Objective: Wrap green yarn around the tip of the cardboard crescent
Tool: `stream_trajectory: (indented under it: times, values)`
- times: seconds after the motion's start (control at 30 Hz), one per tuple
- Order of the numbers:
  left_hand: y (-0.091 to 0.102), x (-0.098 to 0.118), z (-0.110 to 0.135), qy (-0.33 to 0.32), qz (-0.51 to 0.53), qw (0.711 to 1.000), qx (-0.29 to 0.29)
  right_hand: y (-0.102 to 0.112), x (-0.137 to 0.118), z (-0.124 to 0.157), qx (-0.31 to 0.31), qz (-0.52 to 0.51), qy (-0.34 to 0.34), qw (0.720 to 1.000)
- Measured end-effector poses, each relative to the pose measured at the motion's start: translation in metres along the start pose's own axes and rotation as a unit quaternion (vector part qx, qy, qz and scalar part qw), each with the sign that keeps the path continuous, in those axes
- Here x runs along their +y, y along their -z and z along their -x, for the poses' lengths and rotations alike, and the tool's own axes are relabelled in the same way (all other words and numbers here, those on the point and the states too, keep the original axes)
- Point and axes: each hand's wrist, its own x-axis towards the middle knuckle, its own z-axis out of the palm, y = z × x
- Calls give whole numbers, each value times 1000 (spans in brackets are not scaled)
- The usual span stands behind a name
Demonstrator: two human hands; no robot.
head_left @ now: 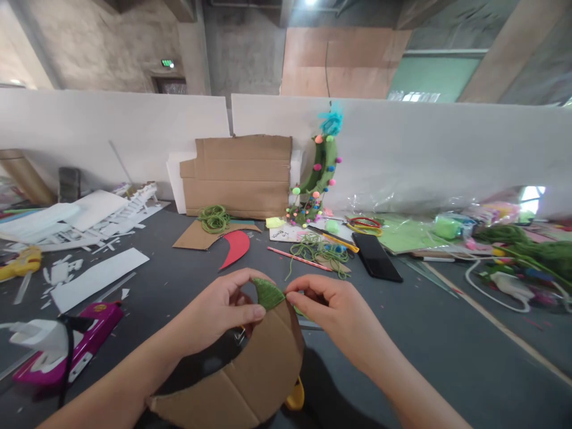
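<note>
A crescent of brown cardboard curves up in front of me; its pointed tip is wrapped in green yarn. My left hand is closed on the crescent just below the wrapped tip, thumb on the front face. My right hand pinches the green yarn right beside the tip, fingers pressed together. A loose tangle of green yarn lies on the grey floor beyond my hands. Something yellow peeks out under the cardboard.
A pink glue gun lies at left near white foam scraps. Ahead are a red crescent, a yarn coil, a pink pencil, a black phone and a green pom-pom crescent against cardboard sheets. More yarn and craft bits clutter the right.
</note>
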Motion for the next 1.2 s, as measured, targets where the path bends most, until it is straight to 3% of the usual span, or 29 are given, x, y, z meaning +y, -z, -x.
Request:
stream_trajectory:
  times: [0.23,0.43,0.93,1.2]
  values:
    - [-2,2,3,9,-3,999,-54,2,-2,0,-64,-83,-21,994]
    - [-9,3,4,19,-53,998,-4,-8,-1,-1,-60,-111,-50,991]
    - [-8,6,5,2,-62,998,11,-14,-4,0,-61,-99,-70,991]
    - [-10,5,5,-16,-96,995,36,-15,-3,0,-43,-42,-51,997]
